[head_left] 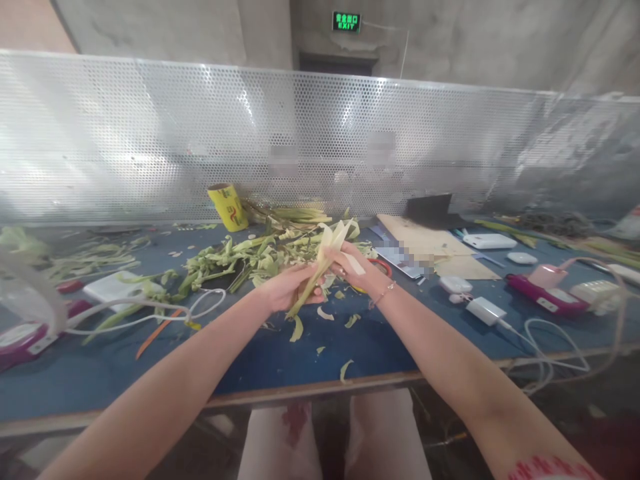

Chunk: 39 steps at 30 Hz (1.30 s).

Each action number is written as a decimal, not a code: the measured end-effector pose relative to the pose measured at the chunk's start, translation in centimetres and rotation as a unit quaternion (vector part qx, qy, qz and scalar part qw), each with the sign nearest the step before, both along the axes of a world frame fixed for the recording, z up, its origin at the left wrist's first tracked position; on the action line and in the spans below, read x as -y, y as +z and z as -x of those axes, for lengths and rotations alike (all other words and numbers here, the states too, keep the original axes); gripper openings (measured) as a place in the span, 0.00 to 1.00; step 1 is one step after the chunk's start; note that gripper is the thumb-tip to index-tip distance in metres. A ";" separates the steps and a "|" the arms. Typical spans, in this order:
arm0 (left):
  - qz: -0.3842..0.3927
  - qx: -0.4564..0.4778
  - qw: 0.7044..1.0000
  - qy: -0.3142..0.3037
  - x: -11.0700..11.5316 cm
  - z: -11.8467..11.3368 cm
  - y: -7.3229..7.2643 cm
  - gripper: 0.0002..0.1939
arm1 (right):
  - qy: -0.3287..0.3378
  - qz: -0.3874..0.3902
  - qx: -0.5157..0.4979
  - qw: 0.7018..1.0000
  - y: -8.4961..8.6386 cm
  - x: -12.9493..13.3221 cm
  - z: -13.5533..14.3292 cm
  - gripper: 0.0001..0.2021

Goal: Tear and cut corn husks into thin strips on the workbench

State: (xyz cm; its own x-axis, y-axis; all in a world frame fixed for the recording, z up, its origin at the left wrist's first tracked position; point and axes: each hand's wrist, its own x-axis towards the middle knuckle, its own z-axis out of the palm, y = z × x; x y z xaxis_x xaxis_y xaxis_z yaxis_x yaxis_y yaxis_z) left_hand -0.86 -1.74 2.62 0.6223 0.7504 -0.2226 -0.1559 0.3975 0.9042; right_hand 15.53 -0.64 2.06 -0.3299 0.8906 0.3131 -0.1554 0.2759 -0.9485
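Observation:
A pale yellow, flower-like bloom on a green stalk is between my two hands, above the near middle of the table. My left hand is closed around the lower stalk, whose end points down toward me. Higher up, my right hand grips it just below the spread, petal-like tips. A white strip lies over the back of the right hand. Behind and left of my hands is a heap of green plant pieces. Curled pale scraps lie on the blue table below.
A yellow roll stands at the back, against a perforated metal screen. To the right are brown cardboard, a white charger with looping cable, and a purple power strip. Another white cable crosses the left side.

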 end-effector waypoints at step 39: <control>-0.369 -0.037 0.786 0.495 -8.3 5.9 -0.3 0.02 | -0.218 -0.258 0.653 0.678 2.0 2.1 -1.2 0.32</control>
